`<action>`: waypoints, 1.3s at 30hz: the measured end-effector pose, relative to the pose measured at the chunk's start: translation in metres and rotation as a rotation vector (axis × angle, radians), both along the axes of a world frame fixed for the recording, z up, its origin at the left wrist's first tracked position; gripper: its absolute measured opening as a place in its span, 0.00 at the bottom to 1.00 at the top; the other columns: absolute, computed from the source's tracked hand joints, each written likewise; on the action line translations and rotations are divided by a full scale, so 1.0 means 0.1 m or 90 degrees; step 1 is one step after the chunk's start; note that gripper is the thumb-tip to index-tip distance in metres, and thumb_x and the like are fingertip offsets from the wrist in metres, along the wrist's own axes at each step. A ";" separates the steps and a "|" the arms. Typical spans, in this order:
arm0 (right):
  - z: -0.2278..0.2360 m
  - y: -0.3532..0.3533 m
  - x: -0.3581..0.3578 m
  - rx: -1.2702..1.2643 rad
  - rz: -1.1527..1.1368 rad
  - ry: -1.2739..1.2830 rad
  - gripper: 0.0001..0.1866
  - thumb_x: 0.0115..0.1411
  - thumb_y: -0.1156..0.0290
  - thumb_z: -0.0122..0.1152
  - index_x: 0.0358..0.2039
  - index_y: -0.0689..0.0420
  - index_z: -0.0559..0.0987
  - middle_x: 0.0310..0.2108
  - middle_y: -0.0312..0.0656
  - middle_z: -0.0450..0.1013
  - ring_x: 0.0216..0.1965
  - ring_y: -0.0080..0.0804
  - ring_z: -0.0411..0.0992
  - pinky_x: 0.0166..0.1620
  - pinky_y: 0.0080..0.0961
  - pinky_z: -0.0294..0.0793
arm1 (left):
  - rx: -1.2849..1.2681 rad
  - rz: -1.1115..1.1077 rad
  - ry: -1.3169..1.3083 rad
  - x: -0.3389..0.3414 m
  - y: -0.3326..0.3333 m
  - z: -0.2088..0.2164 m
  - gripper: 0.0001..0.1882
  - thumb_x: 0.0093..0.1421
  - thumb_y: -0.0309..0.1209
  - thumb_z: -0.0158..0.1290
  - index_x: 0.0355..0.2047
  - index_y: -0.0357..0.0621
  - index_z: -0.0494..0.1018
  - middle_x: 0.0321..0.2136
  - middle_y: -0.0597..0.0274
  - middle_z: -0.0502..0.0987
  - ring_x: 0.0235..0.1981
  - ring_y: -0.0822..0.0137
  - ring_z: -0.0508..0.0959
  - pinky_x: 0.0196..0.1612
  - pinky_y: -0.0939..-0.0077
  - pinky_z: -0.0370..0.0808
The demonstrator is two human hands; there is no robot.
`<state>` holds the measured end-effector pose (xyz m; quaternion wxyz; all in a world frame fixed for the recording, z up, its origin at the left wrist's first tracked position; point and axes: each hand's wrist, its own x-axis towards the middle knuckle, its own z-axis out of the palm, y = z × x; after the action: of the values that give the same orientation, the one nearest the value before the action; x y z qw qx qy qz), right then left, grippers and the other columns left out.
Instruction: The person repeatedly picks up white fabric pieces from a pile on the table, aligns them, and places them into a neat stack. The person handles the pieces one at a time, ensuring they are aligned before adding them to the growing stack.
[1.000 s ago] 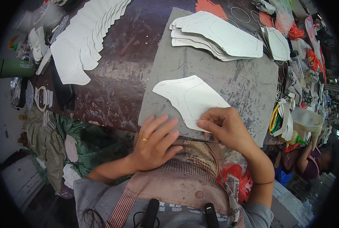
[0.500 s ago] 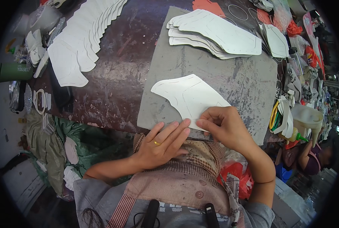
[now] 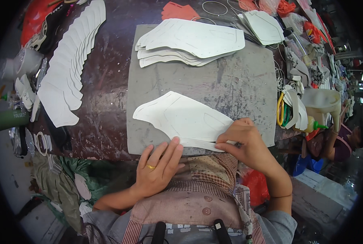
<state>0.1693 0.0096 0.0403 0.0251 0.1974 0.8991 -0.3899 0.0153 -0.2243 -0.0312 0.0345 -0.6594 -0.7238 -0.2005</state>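
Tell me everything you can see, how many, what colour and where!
Table: 1, reddish brown, middle
Board: 1, grey, on the table
Piece: 1, white, near part of board
Stack: 1, white, far part of board
Fanned row: 1, white, left on table
Sheaf: 1, white, past board's far right corner
Flask: 1, green, left edge
Jug: 1, cloudy, right
Squeeze bottle: 1, yellowish, by jug
Clutter: too crowded to count, mixed colours, both sides
Co-worker: 1, in purple, far right
Apron: 1, brownish, bottom
Left hand: 1, gold ring, at piece's near edge
Right hand: 1, pinching piece's near edge
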 end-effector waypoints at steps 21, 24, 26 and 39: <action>-0.13 0.13 -0.12 -0.055 -0.043 -0.040 0.07 0.52 0.69 0.66 0.27 0.60 0.83 0.22 0.48 0.77 0.29 0.50 0.77 0.37 0.43 0.70 | 0.010 0.002 -0.038 0.16 0.40 0.18 0.30 0.54 0.44 0.62 0.56 0.48 0.75 0.56 0.53 0.72 0.56 0.58 0.68 0.58 0.58 0.67; -0.06 0.12 -0.21 0.088 0.040 -0.126 0.11 0.52 0.66 0.67 0.31 0.61 0.82 0.25 0.49 0.78 0.29 0.49 0.77 0.32 0.43 0.73 | 0.028 -0.070 -0.152 0.41 0.53 0.09 0.29 0.56 0.45 0.61 0.54 0.40 0.75 0.57 0.48 0.71 0.60 0.54 0.69 0.60 0.57 0.68; 0.08 0.12 -0.11 0.153 0.015 -0.115 0.13 0.52 0.66 0.68 0.34 0.61 0.81 0.27 0.50 0.78 0.29 0.48 0.77 0.32 0.39 0.74 | 0.012 -0.121 -0.080 0.50 0.52 -0.06 0.29 0.60 0.43 0.58 0.57 0.40 0.73 0.59 0.49 0.71 0.63 0.54 0.67 0.62 0.60 0.68; -0.28 0.22 0.27 -0.214 -0.336 0.083 0.08 0.56 0.75 0.67 0.36 0.60 0.78 0.26 0.36 0.75 0.25 0.22 0.71 0.29 0.22 0.70 | -0.010 -0.079 0.005 0.54 0.66 0.02 0.36 0.55 0.47 0.59 0.63 0.46 0.70 0.53 0.60 0.70 0.54 0.64 0.69 0.56 0.66 0.68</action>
<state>0.1965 0.0312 0.0123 -0.1022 0.3920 0.7395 -0.5377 0.0689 -0.1586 -0.0292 0.0199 -0.7041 -0.6828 -0.1939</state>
